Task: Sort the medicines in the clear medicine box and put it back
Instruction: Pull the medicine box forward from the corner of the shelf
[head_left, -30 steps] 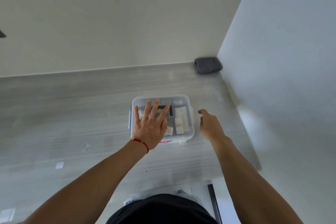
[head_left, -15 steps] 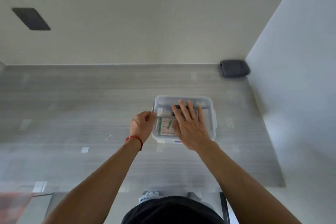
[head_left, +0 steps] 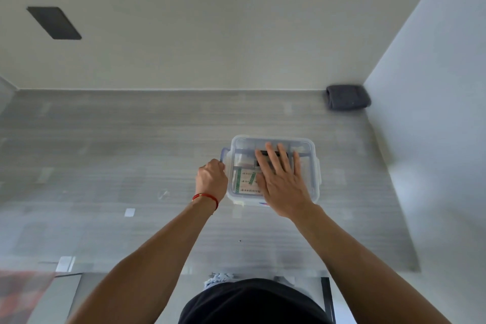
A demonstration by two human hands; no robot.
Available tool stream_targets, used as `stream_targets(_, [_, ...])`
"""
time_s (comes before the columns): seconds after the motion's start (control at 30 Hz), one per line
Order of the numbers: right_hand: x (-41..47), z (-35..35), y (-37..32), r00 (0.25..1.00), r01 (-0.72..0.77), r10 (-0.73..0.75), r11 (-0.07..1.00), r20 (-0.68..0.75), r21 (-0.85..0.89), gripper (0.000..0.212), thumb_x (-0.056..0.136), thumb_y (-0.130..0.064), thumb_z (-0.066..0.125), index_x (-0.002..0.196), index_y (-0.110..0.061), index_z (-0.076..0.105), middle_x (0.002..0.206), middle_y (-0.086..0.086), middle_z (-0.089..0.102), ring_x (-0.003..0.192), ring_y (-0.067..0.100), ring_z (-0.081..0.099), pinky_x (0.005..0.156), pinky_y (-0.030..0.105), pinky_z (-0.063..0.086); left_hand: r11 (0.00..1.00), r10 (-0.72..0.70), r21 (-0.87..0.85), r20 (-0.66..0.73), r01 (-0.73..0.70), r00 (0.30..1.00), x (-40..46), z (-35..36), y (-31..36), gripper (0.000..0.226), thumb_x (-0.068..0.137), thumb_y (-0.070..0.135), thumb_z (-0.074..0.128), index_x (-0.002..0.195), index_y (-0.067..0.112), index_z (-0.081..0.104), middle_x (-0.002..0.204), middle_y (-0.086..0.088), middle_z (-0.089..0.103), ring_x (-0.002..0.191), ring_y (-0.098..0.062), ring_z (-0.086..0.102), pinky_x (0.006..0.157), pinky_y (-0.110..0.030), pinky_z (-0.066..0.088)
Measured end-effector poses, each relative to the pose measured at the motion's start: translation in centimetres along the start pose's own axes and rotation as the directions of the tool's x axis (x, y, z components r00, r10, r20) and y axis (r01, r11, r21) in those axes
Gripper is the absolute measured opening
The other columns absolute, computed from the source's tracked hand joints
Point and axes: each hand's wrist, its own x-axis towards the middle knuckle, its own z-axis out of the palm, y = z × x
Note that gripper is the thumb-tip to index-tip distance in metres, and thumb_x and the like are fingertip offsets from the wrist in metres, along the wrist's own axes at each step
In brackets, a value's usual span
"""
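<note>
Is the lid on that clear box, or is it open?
On. The right hand lies flat on the lid of the clear box, with packets visible beneath. Whether the side latches are snapped, cannot tell.

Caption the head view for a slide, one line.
Right hand flat on the clear medicine box lid; left hand at its left-side latch.

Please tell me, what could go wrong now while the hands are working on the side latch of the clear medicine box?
1. The left hand is curled at the left latch of the clear medicine box. A hard pull could slide the box on the smooth grey surface.
2. The right hand lies flat on the lid. If it lifts early, the box may tip and mix the medicine packets inside.
</note>
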Motion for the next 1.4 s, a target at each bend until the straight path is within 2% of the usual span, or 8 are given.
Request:
stream_targets(0.3, [0.0,-0.3,0.5,1.0,0.024,-0.024,1.0,-0.007,0.013,0.062,0.108,-0.049,0.012,0.165,-0.025,0.008,0.173,0.006,0.001,0.159,0.032,-0.003,0.126,0.058,-0.003,0.912,-0.244,-0.271,0.251,0.31,0.937,1.4,0.2,-1.6,0.031,0.099,0.005,0.038,0.102,0.0,0.068,0.065,-0.012,0.065,0.052,-0.023,0.06,0.049,-0.027,0.05])
stream_targets(0.53, [-1.0,-1.3,1.6,0.984,-0.069,0.1,0.976,-0.145,0.206,0.06,0.11,-0.037,0.031,0.158,-0.003,0.024,0.17,0.019,0.006,0.159,0.034,-0.002,0.129,0.051,0.001,0.853,-0.228,-0.276,0.567,0.443,0.791,1.2,-0.9,-2.3,0.026,0.095,-0.004,0.051,0.117,-0.001,0.064,0.1,-0.021,0.074,0.078,-0.029,0.072,0.068,-0.038,0.062])
stream_targets(0.67, [-1.5,-1.4,3.5,0.868,-0.428,0.494,0.797,-0.051,0.425,0.057,0.106,-0.031,0.043,0.151,0.0,0.027,0.161,0.03,0.023,0.151,0.043,0.024,0.123,0.053,0.028,0.961,-0.118,-0.224,0.2,0.162,0.973,0.0,-1.5,-1.1,0.037,0.097,0.023,0.043,0.131,0.019,0.058,0.115,-0.007,0.066,0.103,-0.029,0.064,0.088,-0.039,0.054])
stream_targets(0.73, [-1.4,-1.6,4.0,0.782,-0.539,0.616,0.592,0.094,0.599,0.038,0.1,-0.029,0.049,0.128,-0.004,0.04,0.131,0.022,0.05,0.113,0.036,0.055,0.08,0.041,0.054,0.949,0.005,-0.306,0.23,0.068,0.973,-1.3,-1.5,0.5,0.033,0.095,0.031,0.041,0.119,0.018,0.059,0.1,-0.003,0.067,0.094,-0.027,0.064,0.076,-0.034,0.049])
stream_targets(0.8, [-1.4,-1.6,4.2,0.756,-0.561,0.634,0.497,0.165,0.662,0.027,0.097,-0.031,0.049,0.112,-0.01,0.042,0.108,0.01,0.054,0.084,0.02,0.055,0.058,0.031,0.038,0.88,0.006,-0.449,0.329,0.151,0.944,-2.6,-1.3,1.9,0.035,0.085,0.039,0.044,0.109,0.014,0.053,0.087,-0.001,0.066,0.088,-0.027,0.064,0.066,-0.035,0.047])
stream_targets(0.97, [-1.7,-2.6,4.5,0.766,-0.519,0.616,0.426,0.183,0.741,0.03,0.094,-0.042,0.049,0.109,-0.017,0.047,0.102,0.004,0.059,0.085,0.02,0.06,0.061,0.034,0.042,0.81,-0.041,-0.523,0.401,0.266,0.915,-3.1,-1.5,3.5,0.048,0.073,0.044,0.055,0.111,0.017,0.047,0.094,-0.013,0.07,0.094,-0.033,0.067,0.073,-0.045,0.054])
stream_targets(1.23, [0.4,-7.7,5.4,0.748,-0.384,0.656,0.303,0.101,0.873,0.026,0.085,-0.042,0.049,0.098,-0.021,0.058,0.086,-0.004,0.065,0.078,0.016,0.062,0.061,0.034,0.042,0.772,0.122,-0.632,0.263,0.075,0.957,-0.1,-5.0,6.2,0.038,0.076,0.028,0.054,0.109,0.01,0.057,0.104,-0.012,0.066,0.093,-0.027,0.06,0.078,-0.038,0.048])
stream_targets(1.4, [6.8,-10.0,8.0,0.727,-0.39,0.673,0.239,0.138,0.889,0.036,0.083,-0.04,0.058,0.108,-0.015,0.066,0.101,-0.004,0.063,0.097,0.018,0.063,0.083,0.038,0.046,0.762,0.012,-0.632,0.228,0.139,0.974,6.9,-5.6,9.3,0.05,0.071,0.035,0.059,0.11,0.004,0.061,0.107,-0.026,0.063,0.133,-0.039,0.045,0.095,-0.049,0.046])
